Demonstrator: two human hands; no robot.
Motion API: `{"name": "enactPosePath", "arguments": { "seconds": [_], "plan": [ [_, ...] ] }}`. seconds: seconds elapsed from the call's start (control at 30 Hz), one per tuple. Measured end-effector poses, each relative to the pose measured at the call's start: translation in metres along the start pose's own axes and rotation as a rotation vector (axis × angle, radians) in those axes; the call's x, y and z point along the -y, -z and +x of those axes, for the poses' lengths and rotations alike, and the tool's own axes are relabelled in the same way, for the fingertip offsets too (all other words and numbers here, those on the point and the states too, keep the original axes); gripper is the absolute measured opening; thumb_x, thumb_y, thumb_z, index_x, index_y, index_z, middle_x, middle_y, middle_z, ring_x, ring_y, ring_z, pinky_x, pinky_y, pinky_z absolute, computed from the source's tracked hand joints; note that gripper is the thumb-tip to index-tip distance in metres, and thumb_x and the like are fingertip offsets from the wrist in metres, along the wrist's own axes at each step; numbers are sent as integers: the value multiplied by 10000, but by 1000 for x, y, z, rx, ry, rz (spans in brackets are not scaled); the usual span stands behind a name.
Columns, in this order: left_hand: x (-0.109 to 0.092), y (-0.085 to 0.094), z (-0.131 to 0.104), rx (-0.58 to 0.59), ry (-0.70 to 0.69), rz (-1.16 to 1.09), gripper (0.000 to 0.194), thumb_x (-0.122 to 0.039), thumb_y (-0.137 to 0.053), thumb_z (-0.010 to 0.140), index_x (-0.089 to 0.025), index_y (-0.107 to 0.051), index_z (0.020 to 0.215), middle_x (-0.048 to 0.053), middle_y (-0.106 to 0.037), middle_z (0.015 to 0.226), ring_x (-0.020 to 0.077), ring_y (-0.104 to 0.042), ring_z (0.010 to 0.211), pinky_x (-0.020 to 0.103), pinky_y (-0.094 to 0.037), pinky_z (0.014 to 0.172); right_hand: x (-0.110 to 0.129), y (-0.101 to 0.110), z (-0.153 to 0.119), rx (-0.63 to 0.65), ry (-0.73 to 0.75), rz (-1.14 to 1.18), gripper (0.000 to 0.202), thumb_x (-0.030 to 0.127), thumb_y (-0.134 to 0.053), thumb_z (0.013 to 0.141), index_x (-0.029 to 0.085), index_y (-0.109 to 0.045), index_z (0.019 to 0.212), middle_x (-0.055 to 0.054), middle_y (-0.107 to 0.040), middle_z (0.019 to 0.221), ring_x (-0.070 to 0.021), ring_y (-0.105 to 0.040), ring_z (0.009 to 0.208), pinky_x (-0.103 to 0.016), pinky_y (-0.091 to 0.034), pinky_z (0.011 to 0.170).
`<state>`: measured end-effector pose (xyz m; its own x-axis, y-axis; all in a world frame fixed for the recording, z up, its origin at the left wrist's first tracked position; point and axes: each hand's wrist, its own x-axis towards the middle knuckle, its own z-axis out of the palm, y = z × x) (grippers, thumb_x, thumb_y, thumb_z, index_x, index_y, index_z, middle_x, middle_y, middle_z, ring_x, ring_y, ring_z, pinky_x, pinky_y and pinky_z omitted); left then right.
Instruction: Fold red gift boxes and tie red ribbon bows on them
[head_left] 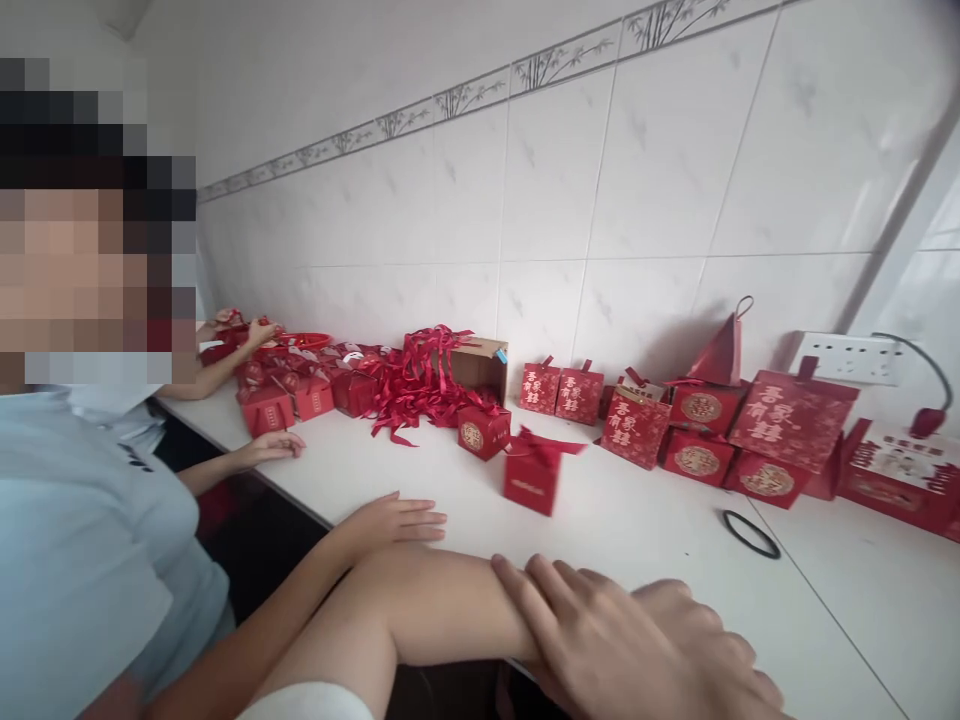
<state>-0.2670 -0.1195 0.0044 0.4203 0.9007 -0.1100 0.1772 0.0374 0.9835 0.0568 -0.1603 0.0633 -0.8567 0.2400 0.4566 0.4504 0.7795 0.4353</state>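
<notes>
My left forearm crosses the lower middle from a white sleeve. My left hand is at its far end, knuckles showing and fingertips hidden. Over my left wrist lies my right hand, its fingers bent across the forearm. Neither hand touches a box. Beyond them, a small red box with a ribbon bow stands on the white table. Behind it is a red box with a gold round emblem. A black elastic loop lies to the right of my hands.
At the left, a person in light blue stands close; other people's hands rest on the table's near edge. Red boxes, a ribbon heap and an open carton line the wall. More red boxes stand by a power strip.
</notes>
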Motion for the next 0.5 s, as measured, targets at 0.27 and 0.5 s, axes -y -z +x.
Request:
{"name": "enactPosePath", "arguments": {
  "seconds": [0.27, 0.5],
  "plan": [
    [8, -2, -1, 25, 44, -187, 543, -505, -134, 879, -290, -533, 1177, 4, -544, 1289, 200, -506, 1191, 418, -389, 937, 14, -2, 14, -98, 53, 92, 467, 274, -505, 798, 240, -466, 1263, -70, -631, 885, -174, -556, 615, -287, -411, 491],
    [6, 5, 1, 82, 127, -244, 574, -498, -191, 867, -159, -360, 1298, 139, -350, 1431, 219, -415, 1274, 427, -319, 1025, 16, 17, 17, 137, 31, 170, 606, 469, -594, 771, 150, -417, 1255, -87, -617, 950, -199, -583, 691, -303, -439, 541]
  ]
}}
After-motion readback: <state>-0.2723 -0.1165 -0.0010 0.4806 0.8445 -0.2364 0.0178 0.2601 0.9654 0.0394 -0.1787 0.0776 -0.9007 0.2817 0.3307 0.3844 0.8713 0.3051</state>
